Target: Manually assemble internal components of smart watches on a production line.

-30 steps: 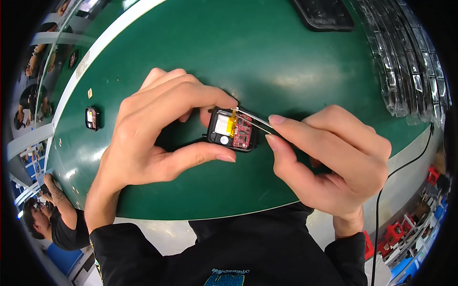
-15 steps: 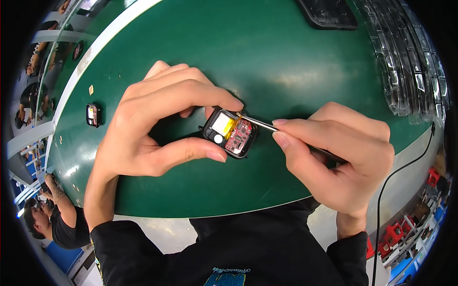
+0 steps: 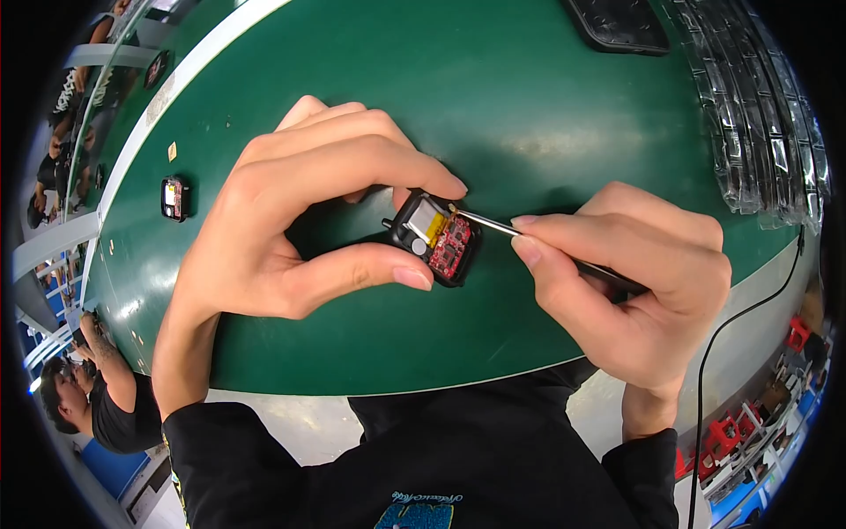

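Note:
My left hand is closed on an opened smartwatch case, a small black square shell, between its thumb and bent fingers. Inside the shell show a red circuit board, a silvery battery with yellow tape, and a round whitish disc. Pinched in my right hand is a slim pair of metal tweezers, with a dark rear part under the palm. Its tip reaches the upper right edge of the case, beside the board; whether it grips anything there is too small to tell.
A second opened case lies on the green table at the left. Clear plastic trays are stacked at the far right, near a black tray. A black cable hangs on the right. Another person sits at the left.
The case and my left hand have shifted slightly right, and the case has tilted a little. The tweezers' tip has stayed at its upper right edge. The view has moved slightly.

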`<move>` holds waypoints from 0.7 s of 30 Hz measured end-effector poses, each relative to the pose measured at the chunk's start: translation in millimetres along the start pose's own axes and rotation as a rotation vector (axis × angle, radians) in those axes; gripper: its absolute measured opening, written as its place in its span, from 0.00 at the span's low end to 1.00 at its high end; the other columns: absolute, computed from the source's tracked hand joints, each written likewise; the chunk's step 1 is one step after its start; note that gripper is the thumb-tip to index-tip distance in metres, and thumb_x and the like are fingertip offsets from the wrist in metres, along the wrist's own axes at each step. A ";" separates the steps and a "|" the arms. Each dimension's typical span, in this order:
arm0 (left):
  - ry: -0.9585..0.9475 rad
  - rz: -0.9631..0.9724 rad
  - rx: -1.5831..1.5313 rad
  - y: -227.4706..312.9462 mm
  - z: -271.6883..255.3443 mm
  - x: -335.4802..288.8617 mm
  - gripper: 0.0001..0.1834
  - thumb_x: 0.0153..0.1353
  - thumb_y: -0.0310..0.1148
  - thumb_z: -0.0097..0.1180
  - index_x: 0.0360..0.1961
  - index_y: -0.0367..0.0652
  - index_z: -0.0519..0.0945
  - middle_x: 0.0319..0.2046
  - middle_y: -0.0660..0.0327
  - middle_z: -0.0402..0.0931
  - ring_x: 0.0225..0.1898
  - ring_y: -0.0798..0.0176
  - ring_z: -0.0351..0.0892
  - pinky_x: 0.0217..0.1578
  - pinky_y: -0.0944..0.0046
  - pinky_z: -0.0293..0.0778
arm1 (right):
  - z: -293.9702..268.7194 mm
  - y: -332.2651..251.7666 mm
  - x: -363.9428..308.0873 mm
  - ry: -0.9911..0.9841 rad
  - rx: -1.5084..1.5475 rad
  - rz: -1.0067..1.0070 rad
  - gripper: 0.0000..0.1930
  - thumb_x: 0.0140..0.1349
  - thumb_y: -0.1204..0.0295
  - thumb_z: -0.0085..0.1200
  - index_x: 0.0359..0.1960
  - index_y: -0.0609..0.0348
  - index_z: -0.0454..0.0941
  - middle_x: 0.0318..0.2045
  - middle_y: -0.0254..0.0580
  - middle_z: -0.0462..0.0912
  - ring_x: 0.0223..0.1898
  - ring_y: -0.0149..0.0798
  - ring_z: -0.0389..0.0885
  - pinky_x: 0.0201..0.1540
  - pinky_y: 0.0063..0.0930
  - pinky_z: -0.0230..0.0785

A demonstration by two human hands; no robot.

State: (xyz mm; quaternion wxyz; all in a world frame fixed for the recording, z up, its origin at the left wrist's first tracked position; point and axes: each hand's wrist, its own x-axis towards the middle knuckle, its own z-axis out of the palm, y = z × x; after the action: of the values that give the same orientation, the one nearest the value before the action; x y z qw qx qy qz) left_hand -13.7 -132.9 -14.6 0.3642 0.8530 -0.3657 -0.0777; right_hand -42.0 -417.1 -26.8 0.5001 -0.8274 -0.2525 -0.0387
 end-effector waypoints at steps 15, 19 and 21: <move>-0.021 0.047 0.075 1.7 -1.1 3.4 0.32 0.51 0.57 0.81 0.43 0.38 0.91 0.38 0.58 0.91 0.34 0.61 0.82 0.39 0.59 0.62 | 4.8 6.3 -1.8 0.017 -0.009 -0.047 0.11 0.51 0.86 0.73 0.37 0.65 0.95 0.20 0.34 0.82 0.16 0.22 0.69 0.20 0.20 0.53; -0.023 0.040 0.073 1.2 -2.8 2.7 0.33 0.50 0.57 0.81 0.43 0.38 0.91 0.39 0.59 0.91 0.34 0.61 0.82 0.40 0.59 0.62 | 3.4 6.0 -0.8 0.017 0.006 -0.070 0.10 0.52 0.86 0.73 0.36 0.65 0.94 0.19 0.33 0.81 0.16 0.21 0.69 0.19 0.20 0.52; -0.019 0.040 0.055 1.6 -1.9 3.0 0.32 0.50 0.56 0.83 0.45 0.38 0.91 0.39 0.59 0.91 0.35 0.61 0.82 0.40 0.59 0.62 | -0.1 4.7 -1.3 0.017 0.011 -0.058 0.10 0.52 0.86 0.73 0.36 0.65 0.94 0.19 0.33 0.81 0.16 0.21 0.69 0.19 0.20 0.52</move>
State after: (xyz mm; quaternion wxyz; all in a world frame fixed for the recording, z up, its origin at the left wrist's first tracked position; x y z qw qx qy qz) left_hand -11.6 -134.6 -11.7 0.3386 0.8543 -0.3884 -0.0685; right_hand -41.0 -419.5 -30.9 0.5055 -0.8166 -0.2723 -0.0590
